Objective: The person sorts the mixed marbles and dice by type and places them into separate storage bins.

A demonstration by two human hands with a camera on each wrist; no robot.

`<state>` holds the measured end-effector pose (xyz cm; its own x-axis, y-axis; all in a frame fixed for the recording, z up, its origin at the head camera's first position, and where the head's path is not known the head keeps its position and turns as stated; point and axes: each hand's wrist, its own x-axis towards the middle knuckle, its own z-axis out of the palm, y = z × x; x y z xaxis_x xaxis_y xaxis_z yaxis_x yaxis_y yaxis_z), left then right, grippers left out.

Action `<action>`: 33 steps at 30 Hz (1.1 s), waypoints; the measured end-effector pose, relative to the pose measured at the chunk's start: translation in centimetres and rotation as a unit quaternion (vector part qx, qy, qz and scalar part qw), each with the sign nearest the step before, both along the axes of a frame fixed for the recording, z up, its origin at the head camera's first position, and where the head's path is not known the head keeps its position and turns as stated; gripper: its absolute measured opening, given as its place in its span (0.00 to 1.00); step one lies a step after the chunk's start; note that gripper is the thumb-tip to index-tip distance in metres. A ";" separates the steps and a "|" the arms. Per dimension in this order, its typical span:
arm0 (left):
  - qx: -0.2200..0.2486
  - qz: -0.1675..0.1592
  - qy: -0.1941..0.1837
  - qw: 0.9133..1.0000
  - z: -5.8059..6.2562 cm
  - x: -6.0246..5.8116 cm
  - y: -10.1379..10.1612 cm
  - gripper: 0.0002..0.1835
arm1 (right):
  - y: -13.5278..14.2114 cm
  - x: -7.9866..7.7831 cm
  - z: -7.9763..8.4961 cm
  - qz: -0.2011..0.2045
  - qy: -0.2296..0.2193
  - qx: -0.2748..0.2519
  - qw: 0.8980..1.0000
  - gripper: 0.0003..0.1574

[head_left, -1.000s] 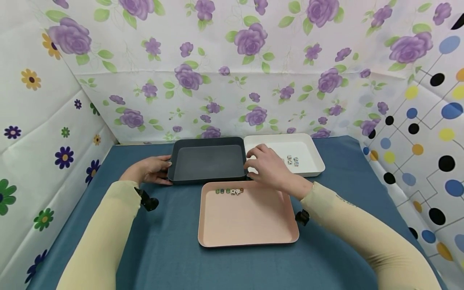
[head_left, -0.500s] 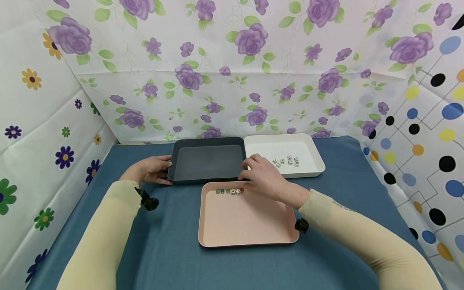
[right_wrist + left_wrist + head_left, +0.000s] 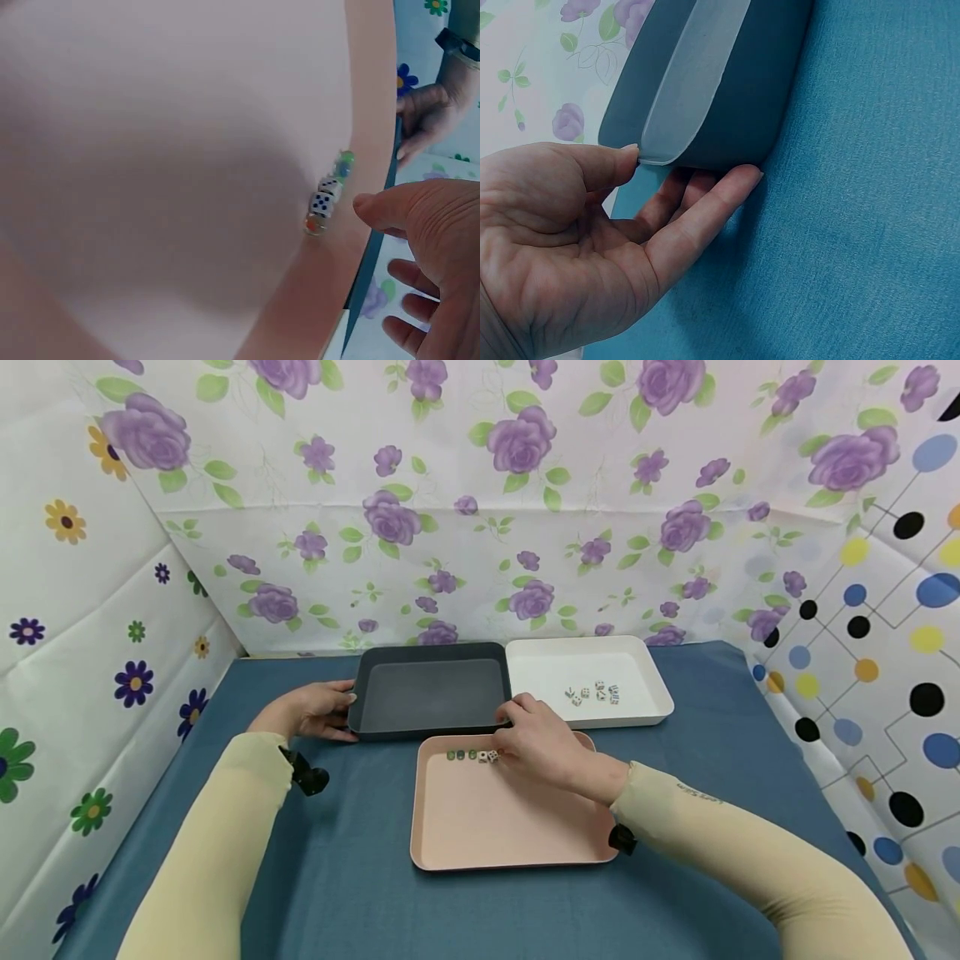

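My left hand (image 3: 315,710) rests at the left end of a dark grey tray (image 3: 429,693). In the left wrist view the thumb touches its rim and the extended fingers lie against the outer wall. My right hand (image 3: 542,742) hovers over the far edge of a pink tray (image 3: 517,827), fingers loosely bent, with nothing visible in them. Its thumb (image 3: 375,206) points at a short row of glass marbles (image 3: 343,165) and white dice (image 3: 321,202) near that edge. An orange marble (image 3: 315,223) ends the row beside the right fingertips; the right index finger is hidden.
A white tray (image 3: 585,656) with several small dice (image 3: 600,692) stands at the back right, against the dark tray. Blue cloth (image 3: 337,877) covers the table. Patterned cloth walls (image 3: 465,560) rise behind and on both sides.
My right hand has moved from the seam between the dark and white trays, toward me and down, to the row's right end. More dice show in the white tray. The left hand has stayed put.
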<state>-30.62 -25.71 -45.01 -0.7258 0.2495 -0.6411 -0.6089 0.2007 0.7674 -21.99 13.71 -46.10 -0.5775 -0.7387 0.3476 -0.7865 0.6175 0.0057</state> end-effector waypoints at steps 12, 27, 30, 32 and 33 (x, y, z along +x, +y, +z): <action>0.007 -0.008 0.003 1.000 0.1 0.0 0.1 0.34 | -0.5 0.1 -1.0 -0.034 0.001 0.043 0.998 0.14; 0.010 -0.011 -0.002 1.000 0.3 0.0 0.0 0.34 | -1.1 0.2 -1.5 -0.050 0.037 0.077 0.995 0.12; 0.009 -0.010 -0.001 1.000 0.3 0.0 0.1 0.34 | -1.2 0.2 -1.7 -0.049 0.052 0.090 0.993 0.04; 0.008 -0.010 -0.001 1.000 0.3 0.0 0.1 0.34 | -1.2 0.3 -1.8 -0.049 0.053 0.094 0.993 0.02; 0.008 -0.010 0.000 1.000 0.3 0.0 0.1 0.34 | -1.2 0.4 -1.9 -0.050 0.051 0.093 0.993 0.04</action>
<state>-30.58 -25.64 -44.75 -0.7201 0.2739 -0.6375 -0.6055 0.2007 0.7701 -21.61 12.53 -47.97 -0.6198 -0.7363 0.2715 -0.7109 0.6733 0.2030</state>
